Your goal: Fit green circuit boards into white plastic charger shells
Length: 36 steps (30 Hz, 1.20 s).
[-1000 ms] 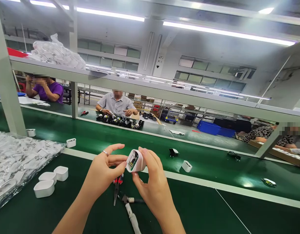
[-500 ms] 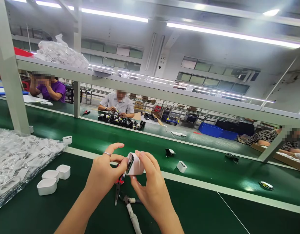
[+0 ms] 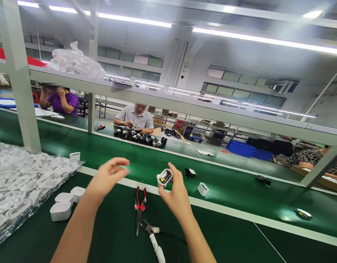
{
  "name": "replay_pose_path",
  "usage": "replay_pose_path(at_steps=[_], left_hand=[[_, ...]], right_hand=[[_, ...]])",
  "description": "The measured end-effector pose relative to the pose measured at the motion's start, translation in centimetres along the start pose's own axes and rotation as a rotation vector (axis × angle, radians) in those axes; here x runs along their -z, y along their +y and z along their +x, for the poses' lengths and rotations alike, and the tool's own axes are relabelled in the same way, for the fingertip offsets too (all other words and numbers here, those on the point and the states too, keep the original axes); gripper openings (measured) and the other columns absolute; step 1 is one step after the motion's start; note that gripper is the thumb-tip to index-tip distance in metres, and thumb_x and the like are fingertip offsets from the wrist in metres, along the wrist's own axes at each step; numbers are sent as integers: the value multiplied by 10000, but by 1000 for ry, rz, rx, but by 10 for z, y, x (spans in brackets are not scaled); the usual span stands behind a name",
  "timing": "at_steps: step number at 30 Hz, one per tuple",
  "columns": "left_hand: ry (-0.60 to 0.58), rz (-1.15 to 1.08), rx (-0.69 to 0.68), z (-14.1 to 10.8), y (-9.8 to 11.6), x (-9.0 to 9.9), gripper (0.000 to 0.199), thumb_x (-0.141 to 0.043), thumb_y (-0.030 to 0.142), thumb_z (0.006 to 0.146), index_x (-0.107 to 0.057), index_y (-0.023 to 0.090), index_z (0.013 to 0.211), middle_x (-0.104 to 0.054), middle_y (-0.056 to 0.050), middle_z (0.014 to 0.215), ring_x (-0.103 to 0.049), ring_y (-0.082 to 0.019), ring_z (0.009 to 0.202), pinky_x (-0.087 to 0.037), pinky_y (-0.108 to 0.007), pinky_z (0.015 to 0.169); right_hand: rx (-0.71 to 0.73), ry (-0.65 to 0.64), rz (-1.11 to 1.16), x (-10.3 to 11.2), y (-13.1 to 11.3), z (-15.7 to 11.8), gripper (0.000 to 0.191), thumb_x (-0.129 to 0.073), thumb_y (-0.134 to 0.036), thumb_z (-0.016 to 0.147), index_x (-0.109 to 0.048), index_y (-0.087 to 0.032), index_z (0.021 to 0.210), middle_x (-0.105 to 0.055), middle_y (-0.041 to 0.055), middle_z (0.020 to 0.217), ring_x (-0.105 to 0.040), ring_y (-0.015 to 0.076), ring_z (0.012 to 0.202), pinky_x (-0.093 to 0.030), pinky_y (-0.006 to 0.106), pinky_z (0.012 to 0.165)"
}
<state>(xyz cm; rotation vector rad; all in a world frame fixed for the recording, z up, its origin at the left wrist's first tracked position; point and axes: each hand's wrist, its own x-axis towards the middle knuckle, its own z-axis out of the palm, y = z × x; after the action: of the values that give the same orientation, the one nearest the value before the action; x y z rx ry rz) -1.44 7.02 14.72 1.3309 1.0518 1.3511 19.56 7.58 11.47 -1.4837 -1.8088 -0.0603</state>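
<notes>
My right hand [image 3: 175, 190] pinches a white plastic charger housing [image 3: 161, 180] between thumb and fingers, over the edge of the green belt. Its open end faces me, and dark and yellow parts show inside. Off to the left, my left hand [image 3: 106, 179] is in the air with loosely bent fingers and thumb apart, holding nothing. Below and between the hands lie red-handled long-nose pliers [image 3: 139, 208]. Cutters with white-wrapped handles [image 3: 154, 239] lie just nearer to me.
White housings [image 3: 60, 212] sit at the left, beside a clear bag of white parts [image 3: 28, 186]. Another housing [image 3: 203, 189] and black pieces [image 3: 189, 172] lie on the green belt [image 3: 234, 197]. Across it a co-worker [image 3: 137, 118] handles parts. A post [image 3: 24, 91] rises at left.
My left hand has come off the housing and moved left. The right hand has moved slightly right, turning the housing's open end toward me. The pliers are now in full view.
</notes>
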Motion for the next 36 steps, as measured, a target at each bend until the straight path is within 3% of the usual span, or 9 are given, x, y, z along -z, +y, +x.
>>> replay_pose_path(at_steps=[3,5,9,13,16,21,27,31,36], left_hand=[[434,-6,-118,4,-4,38,107,-476,265,617,-518,200,692,-568,-5,844,-513,-192,890,-402,-305,786],[543,118,-112,4,-11,61,122,-411,265,646,-520,215,657,-568,6,885,-493,-209,942,-381,-338,832],[376,878,9,-2,-51,93,301,-304,335,689,-540,206,824,-547,-62,934,-498,-283,924,-371,-430,803],[308,1216,151,-11,-113,109,349,-358,326,648,-536,129,875,-445,-182,1082,-469,-362,936,-382,-468,733],[247,1267,187,-17,-139,115,303,-354,287,669,-537,130,852,-451,-190,1075,-515,-325,889,-388,-434,743],[24,1177,138,-29,-137,113,210,-322,274,710,-499,173,761,-460,-143,1044,-547,-261,824,-423,-351,694],[65,868,-21,-47,-123,78,234,-362,258,678,-486,240,876,-313,-71,1221,-522,-244,895,-454,-317,617],[0,772,-192,-34,-68,42,370,-440,229,637,-468,224,1006,-262,-72,1272,-446,-267,1019,-430,-332,752],[-46,516,-226,-13,-1,-5,425,-484,191,624,-450,196,1048,-345,-74,1219,-392,-241,1071,-344,-350,879]], right_hand=[[-184,-10,-51,-26,52,28,359,-546,-182,700,-445,-143,1043,-513,62,955,-549,139,762,-461,304,679],[-232,-5,-66,-37,80,36,235,-490,-250,772,-481,-138,978,-531,38,914,-541,118,733,-459,294,636],[-214,7,-52,-52,105,33,204,-455,-284,798,-492,-175,967,-526,27,935,-533,118,776,-445,274,644],[-258,-37,-48,-88,103,47,263,-459,-278,793,-463,-183,1039,-470,50,1079,-484,167,933,-410,361,768],[-346,-142,-24,-123,97,67,294,-466,-276,789,-454,-154,1056,-458,62,1108,-466,186,970,-384,408,805],[-519,-305,119,-151,89,77,262,-466,-284,790,-481,-145,1012,-498,51,1044,-500,167,912,-411,383,767],[-609,-258,600,-120,62,65,278,-430,-311,808,-460,-143,1028,-529,39,951,-540,123,768,-456,310,658],[-622,-199,963,-72,42,46,277,-397,-355,817,-486,-132,955,-544,-4,748,-528,76,597,-437,228,524],[-645,-153,1286,-16,19,17,290,-493,-449,699,-493,-160,716,-528,-41,573,-413,29,376,-292,153,348]])
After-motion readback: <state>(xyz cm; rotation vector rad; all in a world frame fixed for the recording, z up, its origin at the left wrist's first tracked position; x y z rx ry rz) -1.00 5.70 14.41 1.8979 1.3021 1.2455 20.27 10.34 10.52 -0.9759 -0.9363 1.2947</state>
